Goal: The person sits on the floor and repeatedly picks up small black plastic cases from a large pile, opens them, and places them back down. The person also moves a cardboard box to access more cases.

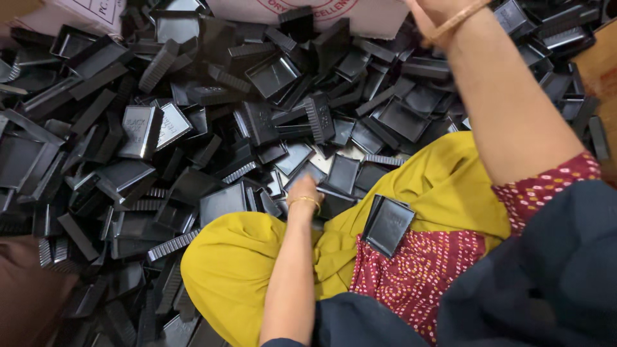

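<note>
Countless glossy black ribbed plastic trays point(272, 74); left hand point(304, 191) pinching one; right hand's point(429, 11) grip unclear.

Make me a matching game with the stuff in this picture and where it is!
Things:
1. left hand
2. stack of black trays
3. right forearm
4. cardboard box

Places:
A. top edge, behind the heap
B. resting on the lap
C. reaching into the black trays by the knees
D. stretched up over the heap on the right

Pairs: 1-C, 2-B, 3-D, 4-A
</note>
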Available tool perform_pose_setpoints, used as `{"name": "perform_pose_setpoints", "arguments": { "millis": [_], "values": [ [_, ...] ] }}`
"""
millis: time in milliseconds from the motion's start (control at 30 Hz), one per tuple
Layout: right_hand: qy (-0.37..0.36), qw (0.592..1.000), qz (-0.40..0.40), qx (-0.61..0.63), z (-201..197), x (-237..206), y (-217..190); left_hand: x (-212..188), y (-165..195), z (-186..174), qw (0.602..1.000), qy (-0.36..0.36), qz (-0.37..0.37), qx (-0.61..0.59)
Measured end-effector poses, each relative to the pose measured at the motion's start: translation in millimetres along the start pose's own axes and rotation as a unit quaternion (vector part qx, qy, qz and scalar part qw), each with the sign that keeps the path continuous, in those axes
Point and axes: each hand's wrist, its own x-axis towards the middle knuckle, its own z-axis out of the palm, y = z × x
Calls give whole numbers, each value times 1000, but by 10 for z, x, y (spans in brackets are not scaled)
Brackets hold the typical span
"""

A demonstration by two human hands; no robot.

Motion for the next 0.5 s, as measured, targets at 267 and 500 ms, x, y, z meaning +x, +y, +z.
{"name": "perform_pose_setpoints", "arguments": {
  "millis": [267, 500],
  "values": [
    [-149, 778, 119, -599, -236, -546, 1425, 53, 11, -353, 893, 167, 196, -370],
    [-112, 729, 61, -672, 337, -1394, 1524, -37, 111, -568, 736, 66, 151, -657]
  ]
}}
